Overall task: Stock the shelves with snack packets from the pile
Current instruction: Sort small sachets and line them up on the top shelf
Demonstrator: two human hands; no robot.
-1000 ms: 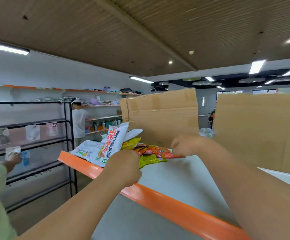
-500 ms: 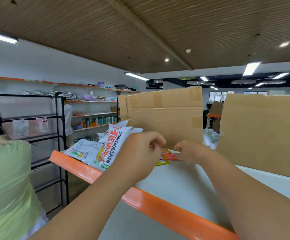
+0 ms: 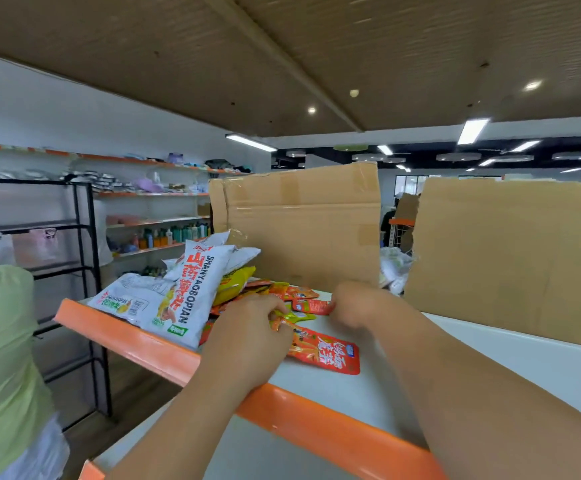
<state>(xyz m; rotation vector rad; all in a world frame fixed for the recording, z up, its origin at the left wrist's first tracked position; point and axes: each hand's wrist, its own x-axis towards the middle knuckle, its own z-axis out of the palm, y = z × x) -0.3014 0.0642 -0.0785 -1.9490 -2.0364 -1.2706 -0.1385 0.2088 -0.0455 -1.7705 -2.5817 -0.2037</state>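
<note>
The orange packet is out of the pile now, flat on the shelf near the front lip, the left hand curled tight on its top edge. The right hand has dropped to pinch a small red packet just behind, so stocking looks under way.

View: one wide-angle camera, worn on the head.
Facing: forward, about level with the orange-edged shelf; ceiling fills the top.
Nearness: close, at arm's reach.

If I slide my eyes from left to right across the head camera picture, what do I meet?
Green shirt → black rack → big white snack bag → left hand → right hand → far-right cardboard sheet.
</note>
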